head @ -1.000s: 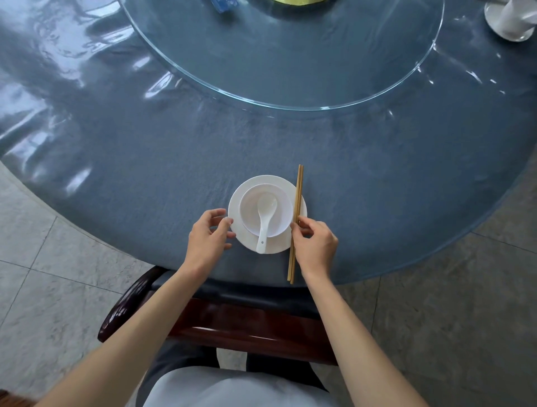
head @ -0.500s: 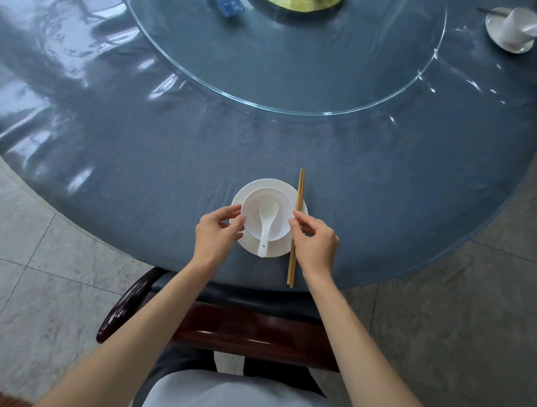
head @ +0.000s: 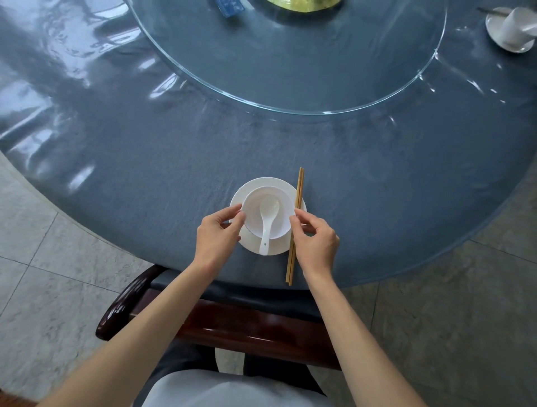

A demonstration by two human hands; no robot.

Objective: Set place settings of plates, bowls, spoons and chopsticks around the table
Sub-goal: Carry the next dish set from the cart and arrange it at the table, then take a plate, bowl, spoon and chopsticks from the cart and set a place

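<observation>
A white plate (head: 255, 186) lies near the front edge of the round table (head: 145, 151). On it stands a white bowl (head: 255, 200) with a white spoon (head: 268, 223) inside, handle toward me. A pair of wooden chopsticks (head: 297, 203) lies along the plate's right rim, reaching past the table edge. My left hand (head: 216, 236) pinches the bowl's left rim with thumb and fingers. My right hand (head: 315, 244) touches the bowl's right rim with its fingertips, over the chopsticks.
A glass turntable (head: 377, 98) fills the table's middle, with a blue item (head: 229, 7) and a green one (head: 302, 3) on it. Another white setting with a cup (head: 515, 27) sits far right. A dark wooden chair (head: 232, 325) stands between me and the table.
Both hands have moved inward from the plate's sides onto the bowl's rim. The bowl, plate and chopsticks stay about where they were.
</observation>
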